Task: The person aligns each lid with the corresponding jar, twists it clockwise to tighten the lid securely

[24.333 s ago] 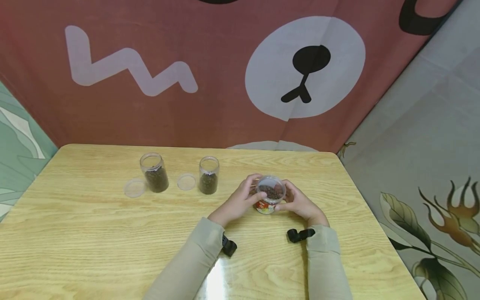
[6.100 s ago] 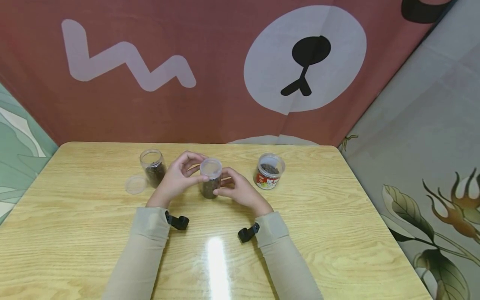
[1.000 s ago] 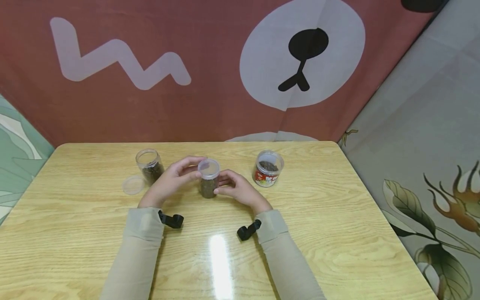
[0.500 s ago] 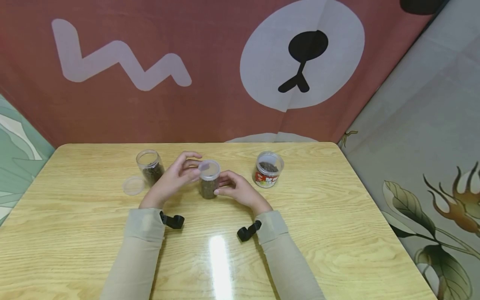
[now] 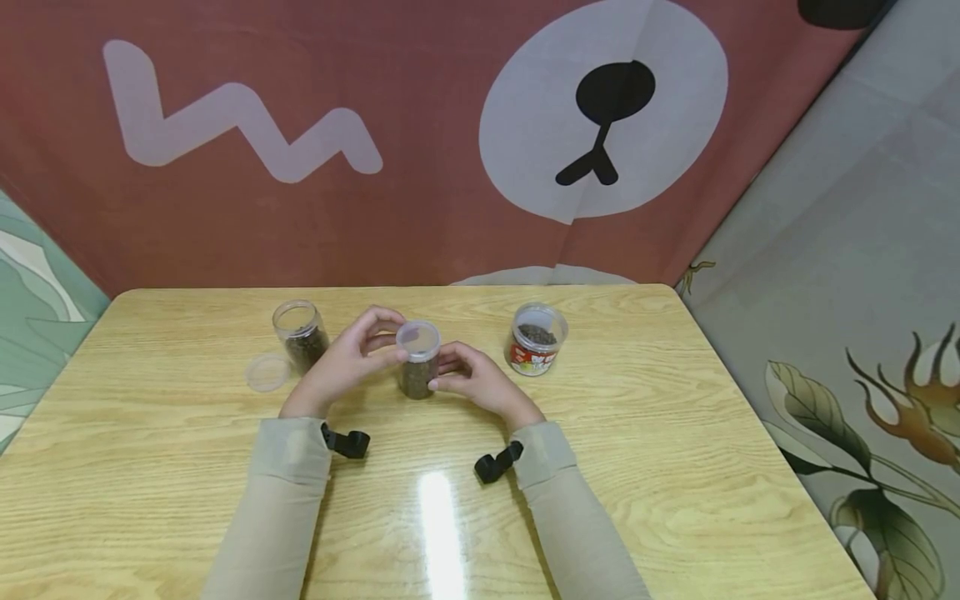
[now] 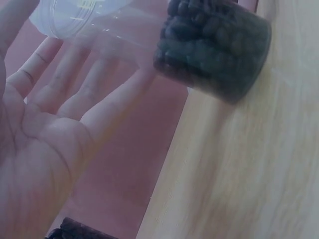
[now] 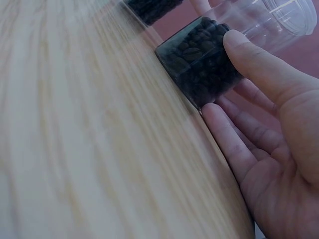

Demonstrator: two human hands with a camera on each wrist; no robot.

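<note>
A clear jar [image 5: 417,381] part-filled with coffee beans [image 7: 197,55] stands upright at the middle of the table, a translucent lid [image 5: 418,336] on its mouth. My right hand [image 5: 480,382] holds the jar low on its right side, thumb in front and fingers behind. At the upper left, my left hand [image 5: 348,362] grips the lid's edge between thumb and fingers. In the left wrist view the palm of that left hand [image 6: 55,134] faces the camera, its fingers reaching behind the lid [image 6: 75,12].
To the left is an uncapped clear jar [image 5: 303,346] of dark beans, a loose lid [image 5: 267,372] flat beside it. A wider jar with a red label [image 5: 532,358] stands on the right. The wooden table [image 5: 675,467] meets a curtain behind.
Half a second ago the left fingers were spread slightly off the lid; now they close on it. Much earlier, both hands held the red-labelled jar and this lid lay on the table.
</note>
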